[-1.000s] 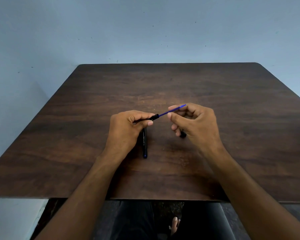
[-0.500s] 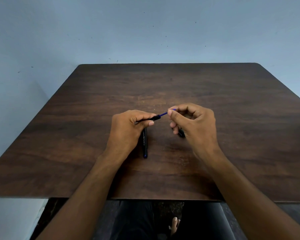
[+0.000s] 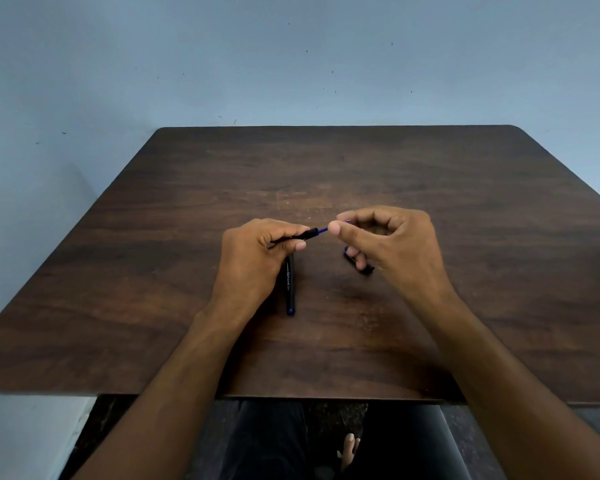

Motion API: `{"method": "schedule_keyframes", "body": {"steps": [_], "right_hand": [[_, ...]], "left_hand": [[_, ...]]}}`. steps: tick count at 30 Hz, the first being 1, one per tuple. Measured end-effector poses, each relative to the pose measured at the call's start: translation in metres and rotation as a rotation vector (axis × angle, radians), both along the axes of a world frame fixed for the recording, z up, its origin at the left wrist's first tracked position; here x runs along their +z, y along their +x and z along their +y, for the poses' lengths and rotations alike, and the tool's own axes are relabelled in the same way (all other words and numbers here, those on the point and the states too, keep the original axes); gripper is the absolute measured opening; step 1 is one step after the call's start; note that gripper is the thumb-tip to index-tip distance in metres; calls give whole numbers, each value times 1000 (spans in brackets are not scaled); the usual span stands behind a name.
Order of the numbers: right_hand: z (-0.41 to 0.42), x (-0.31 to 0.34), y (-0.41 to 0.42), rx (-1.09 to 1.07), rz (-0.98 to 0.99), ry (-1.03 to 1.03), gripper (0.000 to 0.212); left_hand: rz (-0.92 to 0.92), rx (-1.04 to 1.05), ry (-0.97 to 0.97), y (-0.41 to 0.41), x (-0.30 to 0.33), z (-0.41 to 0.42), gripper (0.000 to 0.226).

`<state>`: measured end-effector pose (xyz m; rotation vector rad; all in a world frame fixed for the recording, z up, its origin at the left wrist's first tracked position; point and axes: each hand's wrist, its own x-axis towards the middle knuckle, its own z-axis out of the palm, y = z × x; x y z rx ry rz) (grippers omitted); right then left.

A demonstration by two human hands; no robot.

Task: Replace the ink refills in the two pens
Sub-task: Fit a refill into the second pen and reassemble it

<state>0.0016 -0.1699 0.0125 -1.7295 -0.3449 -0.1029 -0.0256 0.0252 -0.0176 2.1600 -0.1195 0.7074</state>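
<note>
From my head camera, looking down, I have my left hand closed around a black pen barrel, thumb and forefinger pinching it just behind its open mouth, and my right hand curled with thumb and forefinger nipped onto the thin blue refill that shows between the two hands. The refill is feather-light and slender — I judge it will bow or kink if I push off-line, and its smooth plastic can slide in my fingertips, so I hold it close to the barrel mouth rather than out at the far end. The barrel is stiff and light, and gripping it near the opening keeps it steady. Both run along one line, left to right and rising a little toward the far right, the barrel's mouth facing my right hand. The second pen lies on the worktop just under my left hand, its long axis running toward and away from me, the blue-tipped end nearest me. A small dark piece lies under my right fingers — a cap or grip section, I cannot tell which.
</note>
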Motion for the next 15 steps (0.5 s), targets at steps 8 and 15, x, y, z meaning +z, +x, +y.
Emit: {"method": "schedule_keyframes", "body": {"steps": [8, 15], "right_hand": [[-36, -1, 25, -174, 20, 4, 9], [-42, -9, 35, -263, 60, -320, 12]], "left_hand": [[5, 10, -20, 1, -5, 0, 27], [9, 12, 9, 0, -3, -1, 26]]}}
